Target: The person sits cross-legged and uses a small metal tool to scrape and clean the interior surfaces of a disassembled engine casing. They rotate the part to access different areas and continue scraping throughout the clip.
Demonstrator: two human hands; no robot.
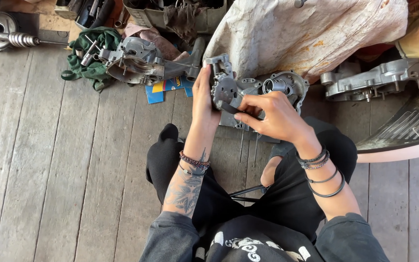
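Your left hand (203, 99) is flat against the left side of the grey engine casing (241, 92), fingers (201, 77) straight and together along its left edge — bracing it, not wrapped around it. The casing stands on the wooden floor (49, 170) just beyond your knees, its round boss facing you.

Your right hand (275, 116) comes in from the right, fingers (246, 117) curled and pinched on a dark curved strip (229, 107) that lies across the near face of the casing. The strip runs from your fingertips left and up towards the round boss, so the thing sits directly between both hands: left palm on its side, right fingertips on its front lower edge. Exact contact under the right thumb — can't tell, it's hidden by the knuckles.

Around it: a second casing (136, 60) lies far left on a green rag (93, 48), with blue and yellow paper (163, 87) beside it. A third cast part (374, 80) lies to the far right. A stained cloth sack (306, 31) sits right behind the casing. A shaft with a spring (10, 38) lies at the far left corner. A couple of thin rods (241, 145) rest on the floor near your legs.
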